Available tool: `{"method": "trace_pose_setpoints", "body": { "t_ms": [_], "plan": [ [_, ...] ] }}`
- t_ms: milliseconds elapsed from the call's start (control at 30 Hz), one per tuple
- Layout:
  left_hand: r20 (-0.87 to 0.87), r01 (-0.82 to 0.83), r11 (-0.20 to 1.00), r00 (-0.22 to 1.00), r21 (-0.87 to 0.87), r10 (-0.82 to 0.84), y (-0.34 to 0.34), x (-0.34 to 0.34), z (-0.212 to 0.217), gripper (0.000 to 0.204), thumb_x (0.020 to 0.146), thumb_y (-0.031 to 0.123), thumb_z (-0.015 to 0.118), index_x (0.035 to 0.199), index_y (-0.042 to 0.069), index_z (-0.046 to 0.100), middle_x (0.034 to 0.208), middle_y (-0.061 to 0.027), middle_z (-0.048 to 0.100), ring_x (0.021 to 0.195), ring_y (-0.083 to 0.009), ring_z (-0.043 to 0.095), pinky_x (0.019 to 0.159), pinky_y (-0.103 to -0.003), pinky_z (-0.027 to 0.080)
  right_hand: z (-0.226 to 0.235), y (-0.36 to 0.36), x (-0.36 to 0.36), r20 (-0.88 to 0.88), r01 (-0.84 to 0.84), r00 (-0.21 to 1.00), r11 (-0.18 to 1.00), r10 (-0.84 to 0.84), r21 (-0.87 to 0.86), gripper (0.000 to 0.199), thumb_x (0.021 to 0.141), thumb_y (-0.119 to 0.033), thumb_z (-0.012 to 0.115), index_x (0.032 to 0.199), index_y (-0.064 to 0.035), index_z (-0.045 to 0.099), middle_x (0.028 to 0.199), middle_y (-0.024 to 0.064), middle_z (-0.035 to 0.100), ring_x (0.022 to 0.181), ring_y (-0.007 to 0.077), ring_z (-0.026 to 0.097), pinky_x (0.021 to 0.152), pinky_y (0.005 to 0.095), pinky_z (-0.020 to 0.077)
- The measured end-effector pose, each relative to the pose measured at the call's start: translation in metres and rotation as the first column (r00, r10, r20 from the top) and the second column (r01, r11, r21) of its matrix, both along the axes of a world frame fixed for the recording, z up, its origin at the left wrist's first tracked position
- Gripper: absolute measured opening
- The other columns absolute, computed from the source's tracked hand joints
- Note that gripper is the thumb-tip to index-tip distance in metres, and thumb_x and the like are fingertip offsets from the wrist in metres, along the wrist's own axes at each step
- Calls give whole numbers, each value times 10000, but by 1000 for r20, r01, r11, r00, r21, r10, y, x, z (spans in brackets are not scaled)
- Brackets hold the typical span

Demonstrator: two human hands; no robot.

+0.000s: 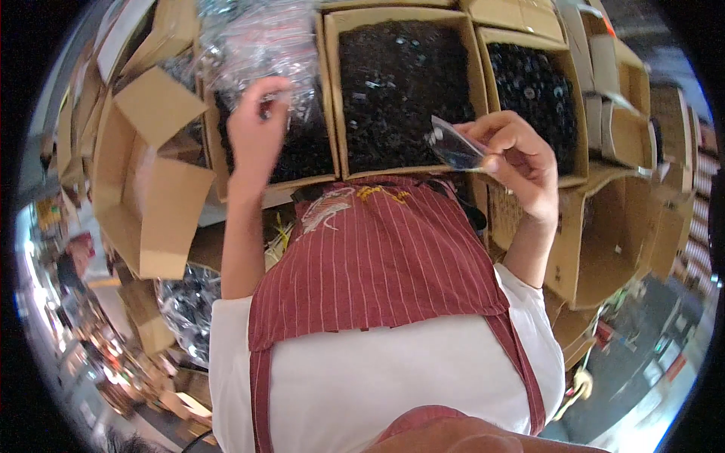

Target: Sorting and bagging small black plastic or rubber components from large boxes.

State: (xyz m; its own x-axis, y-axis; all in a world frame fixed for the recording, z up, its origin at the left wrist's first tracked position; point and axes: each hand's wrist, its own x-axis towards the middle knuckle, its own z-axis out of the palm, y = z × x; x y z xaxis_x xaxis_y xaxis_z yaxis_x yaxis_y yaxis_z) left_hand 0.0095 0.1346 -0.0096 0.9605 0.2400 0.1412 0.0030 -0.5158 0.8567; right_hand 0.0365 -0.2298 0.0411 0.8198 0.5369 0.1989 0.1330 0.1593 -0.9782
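My right hand (525, 155) pinches a small clear plastic bag (455, 145) between thumb and fingers, above the right part of the middle cardboard box (334, 98). That box is full of small black parts (400, 83). My left hand (257, 128) is raised over the left box, its fingers curled in and slightly blurred. A small dark spot shows at its fingertips, too small to name. Just beyond it, a heap of clear plastic bags (264, 45) covers the far part of the left box, and black parts (306, 155) show below the heap.
To the right stands another box of black parts (532, 94). An open cardboard box (615, 234) sits at the lower right, and one with raised flaps (177, 215) at the left. A clear bag of dark items (189, 309) lies low on the left.
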Motion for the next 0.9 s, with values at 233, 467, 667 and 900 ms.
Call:
{"method": "trace_pose_setpoints", "body": {
  "t_ms": [233, 467, 667, 900],
  "plan": [
    [-127, 182, 856, 982, 484, -137, 48, 14, -37, 334, 835, 80, 738, 1156, 101, 645, 1194, -100, 626, 1060, -265, 611, 827, -338, 532, 0, -95, -63, -318, 95, 932, 965, -172, -243, 102, 885, -46, 650, 901, 40, 598, 1112, 204, 648, 965, 233, 691, 851, 323, 535],
    [-135, 174, 903, 982, 393, -130, 55, 8, -37, 164, 916, 96, 700, 1055, 51, 627, 1165, -85, 652, 1010, -169, 621, 832, -274, 516, -30, -100, -94, -207, 105, 894, 635, -397, -765, 254, 920, -156, 650, 1138, -30, 684, 1026, 108, 719, 902, 190, 677, 776, 325, 528],
    [-120, 142, 962, 978, -234, -174, 25, 0, 6, 123, 929, 35, 674, 1017, 11, 593, 1040, -90, 715, 861, -106, 639, 799, -250, 519, -9, -49, -37, -41, 203, 971, 900, -236, -385, 203, 969, -92, 605, 1110, 37, 674, 1018, 115, 715, 966, 195, 678, 857, 333, 539],
    [-104, 198, 951, 968, -238, -228, -30, -5, 34, 261, 858, -2, 743, 1037, 34, 557, 911, -8, 661, 837, -69, 582, 782, -213, 451, 0, 70, 23, 283, 134, 952, 990, -116, -43, 283, 851, 106, 594, 1117, 28, 644, 1081, 126, 681, 1041, 218, 668, 899, 315, 524]
  ]
}}
